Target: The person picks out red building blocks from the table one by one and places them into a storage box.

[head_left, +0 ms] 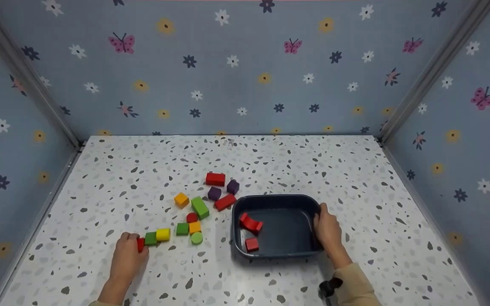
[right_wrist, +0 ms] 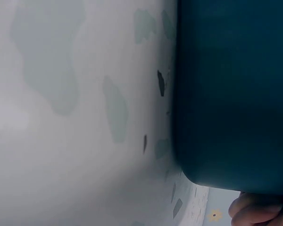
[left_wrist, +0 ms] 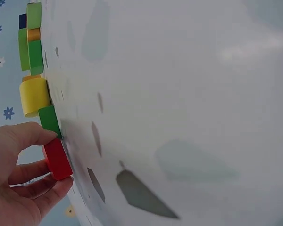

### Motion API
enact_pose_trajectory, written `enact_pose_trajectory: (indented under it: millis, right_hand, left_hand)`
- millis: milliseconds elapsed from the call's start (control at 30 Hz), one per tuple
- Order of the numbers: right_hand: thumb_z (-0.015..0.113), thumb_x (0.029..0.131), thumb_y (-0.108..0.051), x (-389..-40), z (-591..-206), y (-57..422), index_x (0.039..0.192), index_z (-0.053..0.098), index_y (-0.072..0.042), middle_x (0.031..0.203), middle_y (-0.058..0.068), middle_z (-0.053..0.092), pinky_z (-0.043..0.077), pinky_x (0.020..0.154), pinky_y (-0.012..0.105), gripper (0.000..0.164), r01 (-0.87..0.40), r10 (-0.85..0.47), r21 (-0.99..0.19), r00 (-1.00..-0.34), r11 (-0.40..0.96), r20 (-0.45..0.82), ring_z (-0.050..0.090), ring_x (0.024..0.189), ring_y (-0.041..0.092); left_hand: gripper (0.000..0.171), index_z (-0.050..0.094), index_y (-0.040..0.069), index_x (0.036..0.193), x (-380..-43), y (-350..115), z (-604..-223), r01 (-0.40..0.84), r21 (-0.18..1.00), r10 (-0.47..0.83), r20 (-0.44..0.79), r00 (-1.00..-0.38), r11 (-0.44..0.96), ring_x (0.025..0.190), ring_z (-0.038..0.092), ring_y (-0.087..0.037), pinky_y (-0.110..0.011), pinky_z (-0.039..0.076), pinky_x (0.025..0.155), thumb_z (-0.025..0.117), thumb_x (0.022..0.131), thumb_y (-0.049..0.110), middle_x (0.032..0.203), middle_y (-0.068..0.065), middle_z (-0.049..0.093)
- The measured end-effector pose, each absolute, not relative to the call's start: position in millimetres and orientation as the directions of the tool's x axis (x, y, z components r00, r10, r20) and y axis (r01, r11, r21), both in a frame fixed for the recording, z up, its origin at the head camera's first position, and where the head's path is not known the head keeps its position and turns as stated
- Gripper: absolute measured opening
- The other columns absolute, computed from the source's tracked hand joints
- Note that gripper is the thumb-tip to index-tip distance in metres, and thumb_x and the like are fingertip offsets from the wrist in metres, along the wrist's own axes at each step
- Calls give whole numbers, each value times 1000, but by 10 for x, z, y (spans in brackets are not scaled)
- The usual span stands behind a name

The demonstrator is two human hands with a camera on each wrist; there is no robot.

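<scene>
My left hand (head_left: 126, 257) pinches a red block (left_wrist: 58, 159) between thumb and fingers at the table's left front. Touching that block's end is a green block (head_left: 150, 239), followed by a yellow cylinder (head_left: 163, 234). On the right, my right hand (head_left: 329, 227) grips the side wall of a dark blue rectangular dish (head_left: 274, 197). Inside the dish, toward its left wall, lie a red arched block (head_left: 251, 223) and a red cube (head_left: 252, 244). The right wrist view shows mostly the dish's outer wall, with only some fingers (right_wrist: 257, 209) at the corner.
Between hand and dish several loose blocks are spread: a light green block (head_left: 200, 208), an orange cube (head_left: 181, 200), a purple cube (head_left: 233, 187), a red block (head_left: 215, 179) and a light green round piece (head_left: 197, 238). Patterned panels (head_left: 236, 76) bound the speckled table (head_left: 313, 165).
</scene>
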State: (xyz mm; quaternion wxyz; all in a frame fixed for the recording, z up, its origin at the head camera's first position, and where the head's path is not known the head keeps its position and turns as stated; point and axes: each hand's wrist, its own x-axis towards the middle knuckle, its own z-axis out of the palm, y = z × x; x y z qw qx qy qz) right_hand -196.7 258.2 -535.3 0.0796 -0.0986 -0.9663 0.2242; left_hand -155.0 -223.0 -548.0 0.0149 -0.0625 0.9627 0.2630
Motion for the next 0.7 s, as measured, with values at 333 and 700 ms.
enact_pose_trajectory:
  millis: [333,700]
  right_hand:
    - [50,86,-8,-1956,-5336,2577,100,45,-3,71,20,58,39,42,40,16,146,223,-451,-967,881,122,54,53,30]
    - [49,86,-8,-1953,-5349,2587,100,44,-3,72,19,57,39,43,40,15,136,214,-463,-970,876,119,54,55,30]
  left_hand:
    - [41,47,-18,109,-1529,-2075,-5323,-149,515,-145,-49,-988,844,95,47,-39,-48,40,85,62,75,0,106,-31,43]
    - [41,48,-15,111,-1492,-1855,-5254,-92,588,-137,32,-990,804,97,45,-37,-47,38,88,63,76,2,108,-27,43]
